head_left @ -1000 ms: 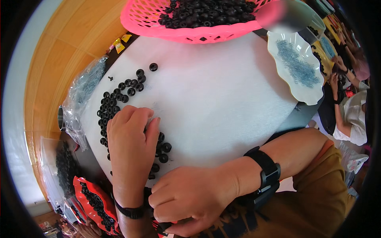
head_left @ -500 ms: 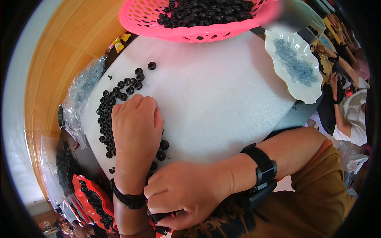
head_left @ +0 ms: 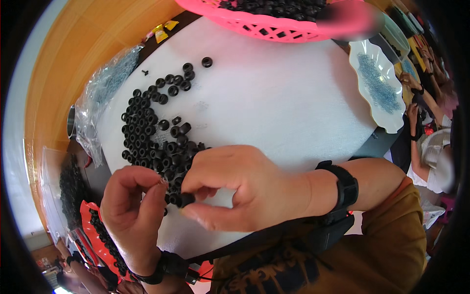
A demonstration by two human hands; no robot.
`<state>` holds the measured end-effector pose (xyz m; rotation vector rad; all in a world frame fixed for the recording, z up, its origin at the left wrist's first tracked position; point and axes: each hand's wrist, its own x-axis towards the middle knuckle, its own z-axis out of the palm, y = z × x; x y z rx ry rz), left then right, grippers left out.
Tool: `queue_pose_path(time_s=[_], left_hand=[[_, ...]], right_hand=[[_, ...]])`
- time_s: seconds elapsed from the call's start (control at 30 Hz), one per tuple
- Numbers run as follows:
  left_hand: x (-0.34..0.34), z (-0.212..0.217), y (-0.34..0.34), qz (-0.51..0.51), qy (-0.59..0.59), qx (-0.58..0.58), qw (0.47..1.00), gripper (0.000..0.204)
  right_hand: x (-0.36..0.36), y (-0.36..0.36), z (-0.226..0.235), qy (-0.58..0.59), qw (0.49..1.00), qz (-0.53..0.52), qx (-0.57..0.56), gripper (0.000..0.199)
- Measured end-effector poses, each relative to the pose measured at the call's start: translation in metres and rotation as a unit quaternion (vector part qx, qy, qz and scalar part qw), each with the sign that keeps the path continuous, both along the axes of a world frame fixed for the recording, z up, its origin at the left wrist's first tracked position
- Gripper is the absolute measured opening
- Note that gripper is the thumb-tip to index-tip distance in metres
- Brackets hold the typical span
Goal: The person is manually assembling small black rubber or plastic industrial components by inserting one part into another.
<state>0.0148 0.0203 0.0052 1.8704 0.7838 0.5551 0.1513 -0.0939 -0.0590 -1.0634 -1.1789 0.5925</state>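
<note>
Step in hand: both hands are meeting just above the near edge of the white foam pad (head_left: 274,103), working on one small black ring (head_left: 186,199); it looks like a fitting or joining step rather than sorting.
Right hand: the right hand (head_left: 245,193) is pinching the black ring between thumb and forefinger, fingers clamped on it, a dark wristband (head_left: 342,188) sitting on the wrist.
Left hand: the left hand (head_left: 132,206) is curling in from the left, fingertips drawn together right beside the ring; whether something tiny is nipped between them I cannot tell.
Next move, as I judge it: it is calling for fine alignment, fingertip to ring bore, with a steady pinch so the ring is not rolling away.
Loose stock: a pile of black rings (head_left: 152,137) is lying scattered on the pad just beyond the hands, short tubular pieces, matte and rubbery-looking.
Pad: soft, slightly fuzzy white sheet, covering the counter.
Pink basket (head_left: 274,24): lattice plastic, heaped with more dark pieces, at the far edge.
White dish (head_left: 364,61): glossy with a wavy rim, holding small bluish-grey bits, off to the right.
Clear bag (head_left: 100,93): crinkled film, greyish small parts inside, at the left.
Red tray (head_left: 93,235): low on the left, carrying dark rings too.
</note>
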Motion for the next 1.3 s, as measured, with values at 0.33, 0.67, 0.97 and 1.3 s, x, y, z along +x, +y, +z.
queue_pose_path(time_s=[0.33, 0.67, 0.97, 1.3], left_hand=[[-0.021, -0.012, 0.014, -0.137, -0.081, 0.105, 0.982, 0.022], [-0.015, -0.012, 0.011, -0.191, -0.028, 0.212, 0.958, 0.033], [-0.022, -0.015, 0.016, -0.215, -0.079, 0.229, 0.946, 0.038], [-0.052, 0.007, 0.014, 0.225, -0.023, 0.185, 0.956, 0.012]], right_hand=[[0.0, 0.008, -0.005, -0.065, 0.998, 0.015, -0.005, 0.019], [0.001, 0.006, -0.004, -0.053, 0.998, 0.032, -0.023, 0.016], [0.003, 0.002, 0.0, -0.092, 0.995, 0.042, -0.003, 0.02], [-0.003, 0.005, 0.003, -0.068, 0.997, 0.018, -0.01, 0.016]])
